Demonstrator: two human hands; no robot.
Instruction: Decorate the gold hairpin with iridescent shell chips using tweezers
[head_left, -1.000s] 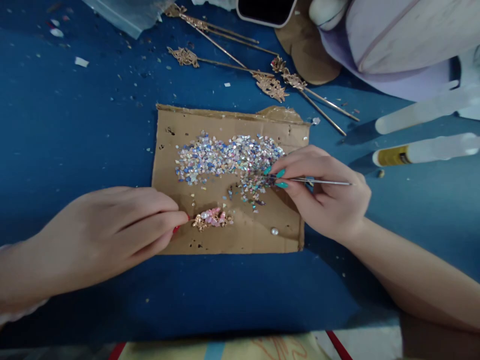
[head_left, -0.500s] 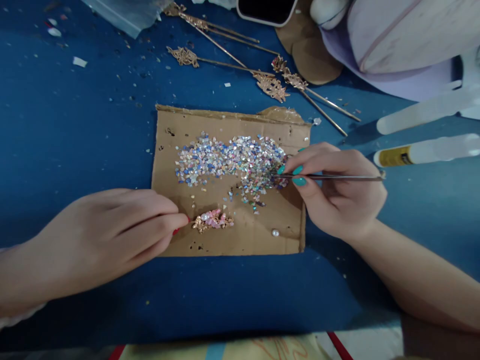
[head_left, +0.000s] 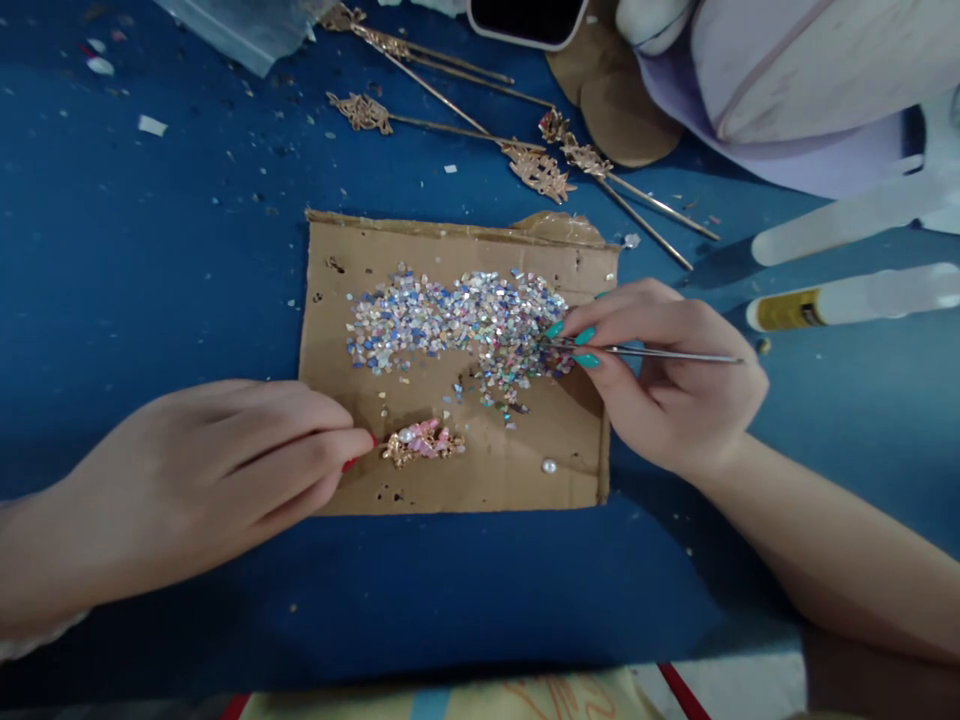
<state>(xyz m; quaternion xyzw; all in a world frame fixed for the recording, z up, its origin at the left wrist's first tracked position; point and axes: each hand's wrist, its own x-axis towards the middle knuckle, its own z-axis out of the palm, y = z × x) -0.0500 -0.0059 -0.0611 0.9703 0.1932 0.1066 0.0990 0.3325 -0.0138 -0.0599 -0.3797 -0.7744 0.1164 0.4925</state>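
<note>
Pinching tweezers [head_left: 660,352], the right hand [head_left: 667,390] touches glitter chips [head_left: 450,315] on cardboard [head_left: 510,480]; the left hand [head_left: 225,470] grips a hairpin [head_left: 422,441].

Cardboard [head_left: 465,480]: matt, rough brown paperboard. Chips [head_left: 450,320]: glossy, iridescent, foil-like. Tweezers [head_left: 660,353]: thin shiny metal. Ornament [head_left: 421,442]: gold-tone metal w/ glossy pink stones. Surface [head_left: 150,250]: matt blue, prob. cloth. Hairpins [head_left: 540,170]: gold filigree metal. Glue tube [head_left: 847,298]: smooth plastic.

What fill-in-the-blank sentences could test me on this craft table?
The right hand pinches thin metal ____ over the glittering chips.
The chips lie on a brown sheet of ____.
The left hand holds a gold ornament set with ____ stones.
Missing: tweezers, cardboard, pink.
</note>
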